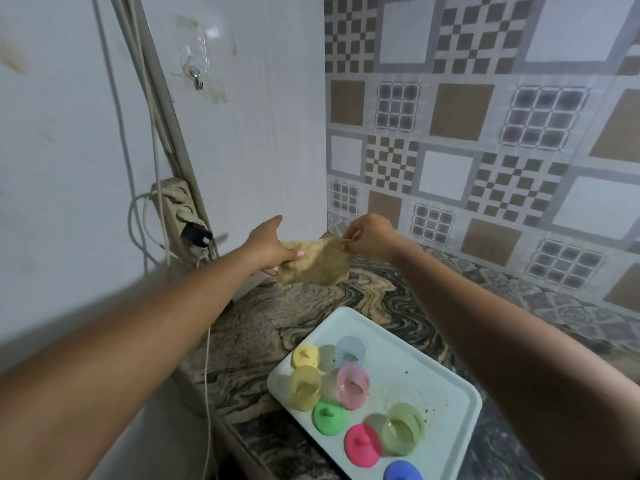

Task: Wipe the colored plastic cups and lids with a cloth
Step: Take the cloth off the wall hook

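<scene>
home kitchen | patterned wall tiles (485,140) | marbled stone counter (277,327)

1. The single head view is looking forward and down from the person's own eye height, facing the far corner where the white wall (69,133) on the left is meeting the patterned tiles (485,133) on the right.
2. The left hand (268,249) and right hand (370,239) are sitting mid-frame at arm's length, with the cloth (315,263) between them.
3. The counter (277,323) is lying close below, and the tray (415,368) is running off the near right edge.
4. The wide lens is bending straight lines towards the frame edges.
</scene>
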